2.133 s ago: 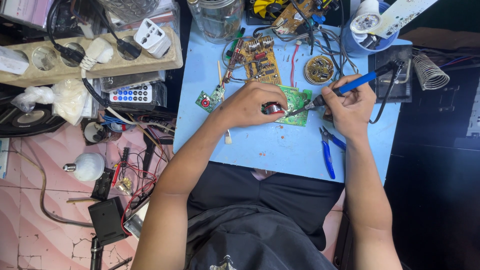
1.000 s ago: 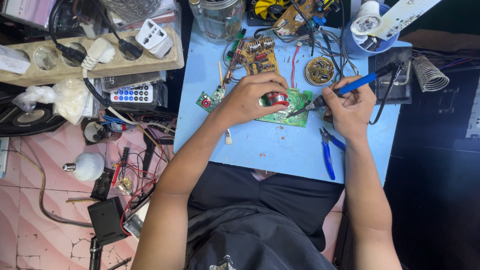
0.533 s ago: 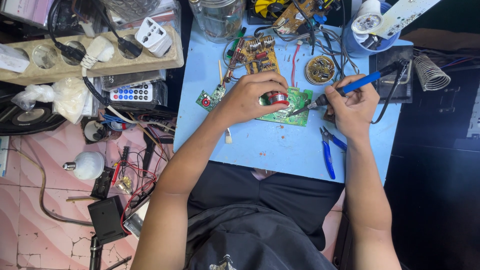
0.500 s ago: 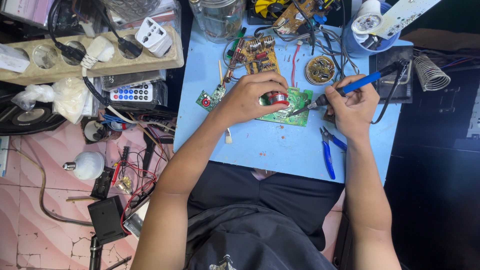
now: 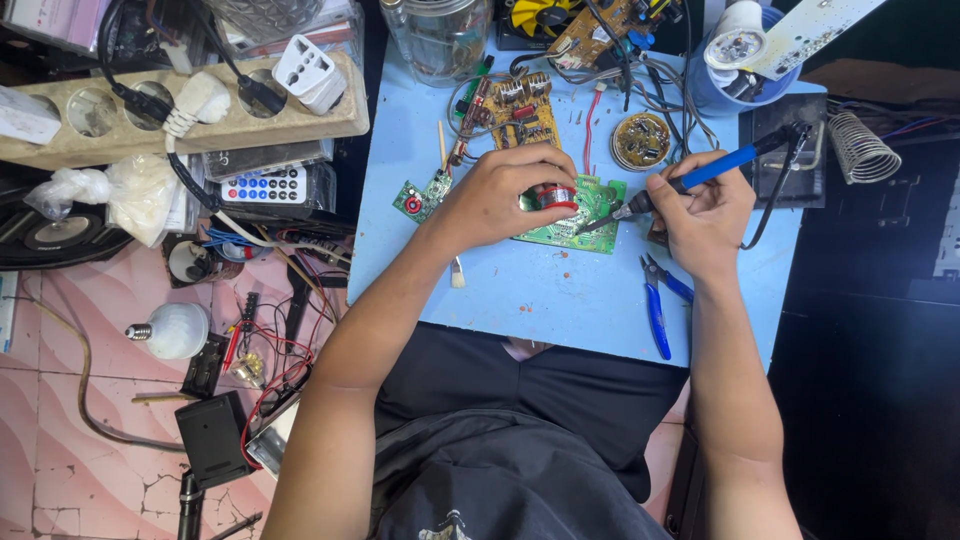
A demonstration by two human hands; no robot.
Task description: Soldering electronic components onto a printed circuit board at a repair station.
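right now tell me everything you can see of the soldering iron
The soldering iron has a blue handle, a dark metal shaft and a black cord running off its rear end. The right hand grips it like a pen, tilted, tip down on the green circuit board lying on the light blue table.

Left hand [image 5: 497, 200] and right hand [image 5: 703, 215]: both bare, no gloves, rings or watch visible. Forearms uncovered along their whole visible length; no sleeve edge in view. Below the hands, dark charcoal shorts [image 5: 560, 385] across the lap. Nearer the camera, a dark grey shirt [image 5: 500, 480], creased, with a small pale printed mark at its lower middle.
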